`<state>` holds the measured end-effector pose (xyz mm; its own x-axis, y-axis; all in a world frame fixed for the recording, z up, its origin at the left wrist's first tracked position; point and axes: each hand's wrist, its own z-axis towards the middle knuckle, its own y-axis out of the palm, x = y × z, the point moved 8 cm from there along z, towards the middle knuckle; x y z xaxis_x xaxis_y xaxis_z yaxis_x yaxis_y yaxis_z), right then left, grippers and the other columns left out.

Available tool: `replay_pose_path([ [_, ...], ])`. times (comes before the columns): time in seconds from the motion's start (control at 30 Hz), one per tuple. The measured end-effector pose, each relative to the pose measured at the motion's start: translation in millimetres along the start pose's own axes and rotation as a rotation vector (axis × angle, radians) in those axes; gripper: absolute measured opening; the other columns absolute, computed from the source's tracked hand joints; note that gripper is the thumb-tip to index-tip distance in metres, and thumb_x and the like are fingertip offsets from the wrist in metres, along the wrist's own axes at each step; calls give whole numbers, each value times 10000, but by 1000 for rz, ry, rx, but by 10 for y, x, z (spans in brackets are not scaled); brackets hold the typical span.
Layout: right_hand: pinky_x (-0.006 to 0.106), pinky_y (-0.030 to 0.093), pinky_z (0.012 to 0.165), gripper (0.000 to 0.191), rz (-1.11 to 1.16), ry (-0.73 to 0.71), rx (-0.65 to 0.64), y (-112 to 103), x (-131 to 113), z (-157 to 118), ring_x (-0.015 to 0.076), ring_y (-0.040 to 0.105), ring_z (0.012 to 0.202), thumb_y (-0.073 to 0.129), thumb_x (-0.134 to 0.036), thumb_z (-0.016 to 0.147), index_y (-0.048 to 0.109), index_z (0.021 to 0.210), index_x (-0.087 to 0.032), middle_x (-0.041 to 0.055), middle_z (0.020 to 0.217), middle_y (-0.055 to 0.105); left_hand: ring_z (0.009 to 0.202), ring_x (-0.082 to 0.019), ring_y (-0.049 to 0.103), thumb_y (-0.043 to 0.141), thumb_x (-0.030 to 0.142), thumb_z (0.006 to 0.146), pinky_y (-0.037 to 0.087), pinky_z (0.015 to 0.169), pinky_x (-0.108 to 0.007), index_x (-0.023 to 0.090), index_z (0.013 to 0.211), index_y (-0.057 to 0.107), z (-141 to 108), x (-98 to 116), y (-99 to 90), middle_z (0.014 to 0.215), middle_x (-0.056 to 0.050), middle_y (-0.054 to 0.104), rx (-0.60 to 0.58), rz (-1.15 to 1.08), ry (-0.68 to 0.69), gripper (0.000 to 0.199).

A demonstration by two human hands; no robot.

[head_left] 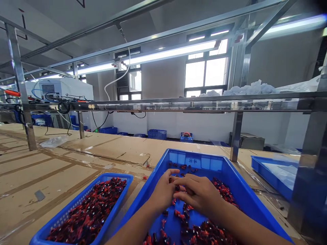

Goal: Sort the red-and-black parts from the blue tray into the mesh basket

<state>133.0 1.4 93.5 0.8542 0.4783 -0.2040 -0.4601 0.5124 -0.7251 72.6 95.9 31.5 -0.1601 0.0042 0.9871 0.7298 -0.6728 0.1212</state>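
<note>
My left hand point(163, 189) and my right hand point(201, 194) meet above a deep blue tray point(258, 207). The fingers of both are bent together around a small dark red plastic part point(177, 188), mostly covered by them. Its exact kind I cannot make out. Many similar glossy red and black parts point(209, 233) lie loose on the tray's floor, thickest at the near end and along the right side. To the left stands a shallower blue basket point(129, 178) with perforated sides, heaped with the same kind of parts point(89, 211).
Brown cardboard point(61, 180) covers the table. A metal post point(308, 163) and another blue tray point(270, 170) with clear plastic stand at right. Above runs a metal shelf point(163, 104) bearing white bags point(251, 89). A grey scrap point(39, 195) lies at left.
</note>
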Motion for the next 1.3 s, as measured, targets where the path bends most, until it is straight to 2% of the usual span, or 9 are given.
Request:
replay_pose_path([
  [0.13, 260, 381, 591, 233, 103, 92, 108, -157, 58, 10, 147, 511, 582, 671, -389, 842, 702, 1028, -252, 3, 652, 593, 889, -188, 614, 621, 147, 787, 459, 783, -263, 235, 1174, 606, -99, 249, 25, 961, -47, 673, -21, 239, 306, 397],
  [0.23, 241, 350, 505, 229, 383, 382, 318, -273, 351, -37, 121, 433, 506, 640, -447, 843, 682, 856, -222, -29, 568, 494, 939, -204, 622, 684, 218, 786, 452, 858, -292, 270, 1204, 597, -126, 347, -5, 1001, -38, 685, 53, 241, 323, 430],
  [0.3, 214, 263, 395, 320, 736, 629, 385, -161, 618, -114, 93, 339, 418, 572, -502, 861, 603, 742, -207, -59, 506, 398, 979, -205, 622, 725, 212, 757, 432, 914, -297, 295, 1213, 595, -152, 433, -9, 985, -21, 695, 90, 221, 341, 481],
  [0.43, 173, 133, 310, 301, 1355, 1001, 231, 340, 835, -245, 65, 332, 362, 461, -470, 872, 531, 752, -203, -61, 564, 428, 1088, -216, 583, 734, 205, 751, 373, 1015, -324, 337, 1258, 568, -239, 578, 35, 1014, -5, 698, 104, 281, 420, 550],
  [0.57, 154, 147, 294, 283, 1433, 1151, 50, 679, 747, -350, 75, 416, 360, 424, -417, 866, 527, 742, -185, -26, 608, 511, 1144, -245, 529, 688, 238, 793, 315, 1068, -371, 334, 1308, 535, -276, 544, 109, 1048, -21, 690, 57, 391, 432, 546],
  [0.8, 163, 230, 267, 560, 1587, 1218, -172, 1058, 386, -403, 117, 481, 356, 341, -654, 854, 482, 586, -183, 7, 499, 515, 1133, -269, 476, 648, 127, 762, 252, 1101, -418, 335, 1337, 525, -251, 412, 186, 1069, -17, 674, -13, 400, 399, 624],
  [1.03, 191, 300, 258, 567, 1665, 1260, -53, 1092, 430, -428, 137, 477, 308, 341, -703, 859, 508, 644, -205, -28, 385, 478, 1232, -269, 429, 678, 106, 699, 265, 1110, -421, 341, 1382, 471, -278, 322, 258, 1253, -25, 587, -56, 456, 359, 751],
  [1.13, 159, 244, 258, 499, 1644, 1268, -72, 1117, 428, -439, 100, 444, 315, 442, -662, 847, 536, 705, -193, -51, 412, 463, 1235, -248, 439, 719, 234, 725, 300, 1091, -384, 328, 1401, 429, -318, 374, 236, 1323, -32, 524, -10, 565, 384, 742],
  [1.3, 132, 120, 276, 376, 1459, 1178, -84, 957, 564, -389, 34, 355, 345, 567, -535, 827, 521, 715, -178, -50, 570, 492, 1095, -217, 525, 339, 486, 957, 387, 969, -354, 227, 1315, 488, -275, 373, -54, 1154, -74, 596, 218, 768, 362, 466],
])
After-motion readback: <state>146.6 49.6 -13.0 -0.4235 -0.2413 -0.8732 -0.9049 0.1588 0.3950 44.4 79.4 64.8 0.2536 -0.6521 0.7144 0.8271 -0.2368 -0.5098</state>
